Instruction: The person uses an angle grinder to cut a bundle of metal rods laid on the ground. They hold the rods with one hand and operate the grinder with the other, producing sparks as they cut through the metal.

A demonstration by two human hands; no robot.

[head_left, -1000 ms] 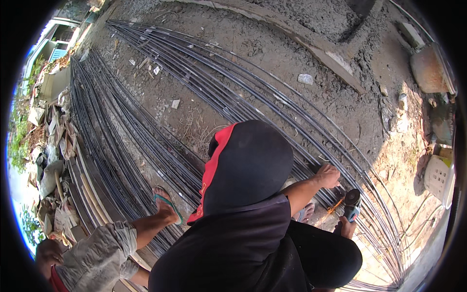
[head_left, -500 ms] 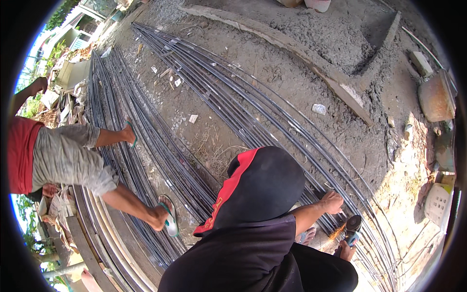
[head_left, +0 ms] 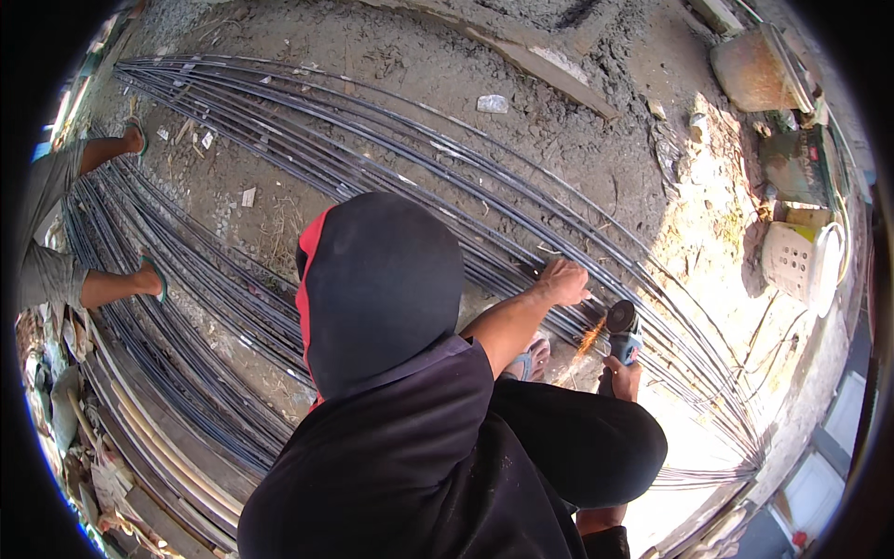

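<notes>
Neither my left hand nor my right hand is in view. Below me a crouching person in a black hood (head_left: 382, 279) with a red edge, seen from above and behind, works at a bundle of long steel rebars (head_left: 447, 200). This person's right hand (head_left: 626, 377) grips an angle grinder (head_left: 628, 345), its dark disc (head_left: 621, 316) against or just over the bars. Orange sparks (head_left: 589, 337) fly off beside the disc. The person's left hand (head_left: 564, 282) is on the bars, close to the disc; its fingers are partly hidden.
At the left, another person's legs (head_left: 112, 287) in flip-flops stand by a second rebar bundle (head_left: 186, 279). Long pipes (head_left: 163, 433) lie at the lower left. A worn bucket (head_left: 759, 70) and a white perforated container (head_left: 792, 256) stand right. A concrete-crusted board (head_left: 549, 70) crosses the far ground.
My view has shifted, so the crouching person, grinder and bars appear further up and left. The other person's legs are nearer the left rim. The grinder keeps throwing sparks.
</notes>
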